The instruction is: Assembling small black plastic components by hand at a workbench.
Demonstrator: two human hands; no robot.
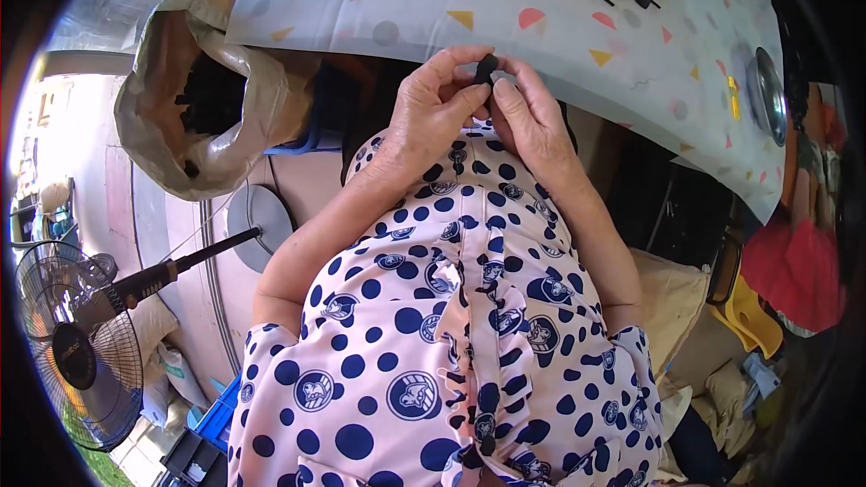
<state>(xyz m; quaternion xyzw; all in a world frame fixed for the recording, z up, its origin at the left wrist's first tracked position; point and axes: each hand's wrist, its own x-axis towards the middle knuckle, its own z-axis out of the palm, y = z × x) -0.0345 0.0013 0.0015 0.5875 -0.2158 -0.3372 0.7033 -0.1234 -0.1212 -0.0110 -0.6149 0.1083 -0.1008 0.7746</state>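
Small black piece (486,68), rounded top, slightly tilted, partly hidden, between fingers (512,103) of left hand (427,106) and right hand (536,119)

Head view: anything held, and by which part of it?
A small black piece, in the fingers of the left hand and right hand, thumbs at its end nearer the body; far-side contact is hidden.

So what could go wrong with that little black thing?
The piece is small and held only by the fingertips of the left hand and right hand, so it might slip and drop. The sack stands open with black parts inside, so a bump could spill some.
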